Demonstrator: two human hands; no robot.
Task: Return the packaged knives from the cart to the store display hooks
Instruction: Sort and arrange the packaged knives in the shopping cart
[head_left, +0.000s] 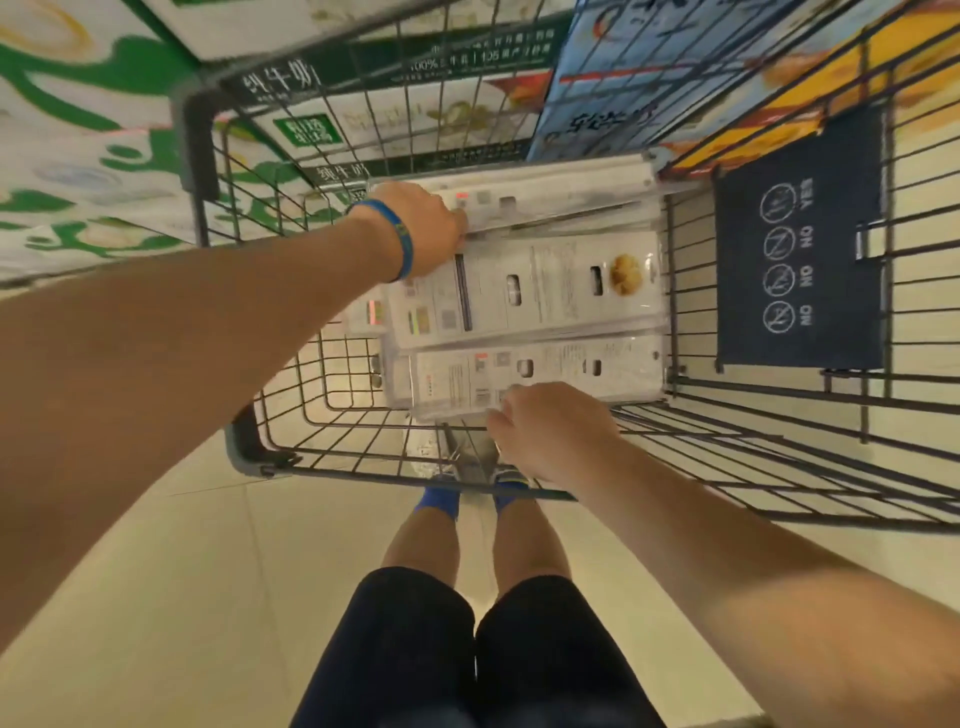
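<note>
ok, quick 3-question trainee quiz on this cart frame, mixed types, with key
1. True or false: the left hand holds the cart by its handle.
2. Which knife package does the right hand pinch? A nearest, B middle, C farthest.
3. Fill in: the wristband on the left wrist is ____.
Key: 1 false, it grips the farthest knife package; 2 A, the nearest knife package; 3 blue.
</note>
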